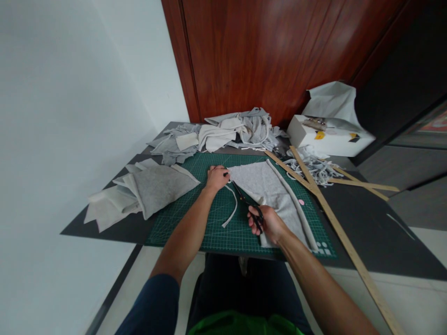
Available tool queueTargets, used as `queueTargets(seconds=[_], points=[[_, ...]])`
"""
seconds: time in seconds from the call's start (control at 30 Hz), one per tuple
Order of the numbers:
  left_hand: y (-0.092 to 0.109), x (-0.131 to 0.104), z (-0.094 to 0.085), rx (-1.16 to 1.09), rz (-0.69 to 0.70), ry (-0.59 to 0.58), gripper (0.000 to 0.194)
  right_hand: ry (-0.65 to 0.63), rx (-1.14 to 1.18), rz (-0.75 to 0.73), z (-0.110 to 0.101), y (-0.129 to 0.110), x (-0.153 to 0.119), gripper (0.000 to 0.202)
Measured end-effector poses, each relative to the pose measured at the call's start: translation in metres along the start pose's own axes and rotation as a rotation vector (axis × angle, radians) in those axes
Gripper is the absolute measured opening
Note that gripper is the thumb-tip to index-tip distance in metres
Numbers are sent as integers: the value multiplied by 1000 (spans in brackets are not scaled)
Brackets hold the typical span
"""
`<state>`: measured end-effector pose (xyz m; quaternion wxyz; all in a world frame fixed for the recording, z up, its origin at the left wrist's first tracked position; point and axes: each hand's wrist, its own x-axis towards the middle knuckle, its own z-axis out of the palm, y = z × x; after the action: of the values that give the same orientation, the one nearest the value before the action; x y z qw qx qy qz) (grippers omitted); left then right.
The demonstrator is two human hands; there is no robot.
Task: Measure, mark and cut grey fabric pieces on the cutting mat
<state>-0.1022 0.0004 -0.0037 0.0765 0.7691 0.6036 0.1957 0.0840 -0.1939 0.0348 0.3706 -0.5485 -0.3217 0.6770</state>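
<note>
A grey piece of fabric (258, 179) lies on the green cutting mat (216, 237), its right edge curled into a roll. My right hand (266, 222) is closed round the handles of black scissors (245, 200), whose blades point up and left along the fabric's left edge. At the fabric's upper left corner, my left hand (217, 177) presses down with its fingers closed on the cloth, and something small and dark shows by the fingertips. A narrow cut strip (233, 211) curves down from there across the mat.
Grey fabric pieces (157, 186) lie stacked at the left, with a heap of cloth (230, 132) behind. Wooden rulers (335, 218) cross at the right, one overhanging the front edge. Fabric strips (310, 165) pile beside a white box (328, 135). A small pink disc (301, 202) is on the mat.
</note>
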Motion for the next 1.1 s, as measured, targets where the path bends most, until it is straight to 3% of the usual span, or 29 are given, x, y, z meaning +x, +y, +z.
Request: queueTargets(seconds=[0.7,1.1], points=[[-4,2,3,-30,-31,22,31,46,27,25,19,-12,20,33],[-6,3,7,-27,-26,27,29,16,40,30,9,-1,20,30]])
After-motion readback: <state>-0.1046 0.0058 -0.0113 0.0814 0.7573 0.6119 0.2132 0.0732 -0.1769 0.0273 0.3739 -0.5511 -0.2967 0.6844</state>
